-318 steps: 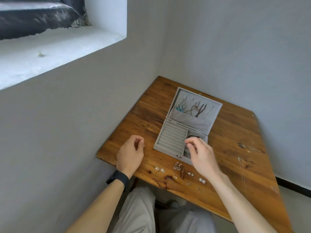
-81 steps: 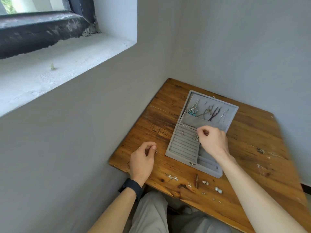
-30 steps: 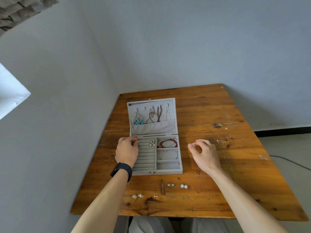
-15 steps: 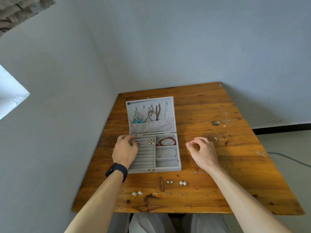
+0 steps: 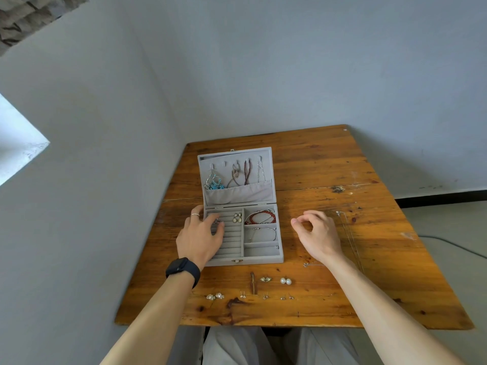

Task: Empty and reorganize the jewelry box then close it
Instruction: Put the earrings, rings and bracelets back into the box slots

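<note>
The box (image 5: 259, 260) is set open on the table (image 5: 342, 167), with its lid (image 5: 238, 193) leaned back. The left hand (image 5: 200, 238) is laid on the ring rows in the box's left half, its grip wide and loose, fingertips beside a small earring (image 5: 216, 221). The right hand (image 5: 316, 237) is held above the table just right of the box, thumb and forefinger brought together. Whether anything is pinched in that grip cannot be told. Studs (image 5: 285, 281) are laid before the box.
</note>
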